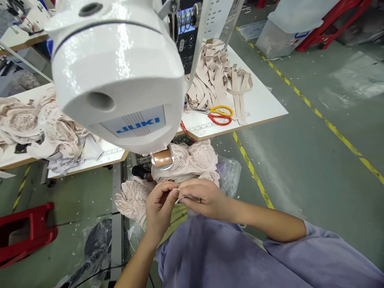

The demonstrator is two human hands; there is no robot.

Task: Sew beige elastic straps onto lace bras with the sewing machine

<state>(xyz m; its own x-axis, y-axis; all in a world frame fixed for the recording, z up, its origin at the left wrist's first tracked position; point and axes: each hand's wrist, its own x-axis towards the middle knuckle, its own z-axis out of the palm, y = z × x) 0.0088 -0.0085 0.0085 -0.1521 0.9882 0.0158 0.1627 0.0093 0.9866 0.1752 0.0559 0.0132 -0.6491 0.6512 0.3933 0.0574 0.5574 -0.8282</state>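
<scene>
Close together over my lap, my left hand (160, 206) and my right hand (207, 199) pinch a small beige fabric strip (178, 198) between their fingertips. Most of that strip is hidden by my fingers. Just beyond my hands lies a beige lace bra (201, 156), below the sewing machine head (120, 84). More bunched lace pieces (134, 197) hang to the left of my left hand. The copper-coloured plate (163, 158) at the machine's lower end is above the bra.
Beige fabric strips (211, 74) pile on the right white table (265, 105), beside scissors (221, 115) with yellow and red handles. Lace bras (45, 124) heap on the left table. A red stool (28, 232) stands lower left; a plastic bin (285, 34) is upper right.
</scene>
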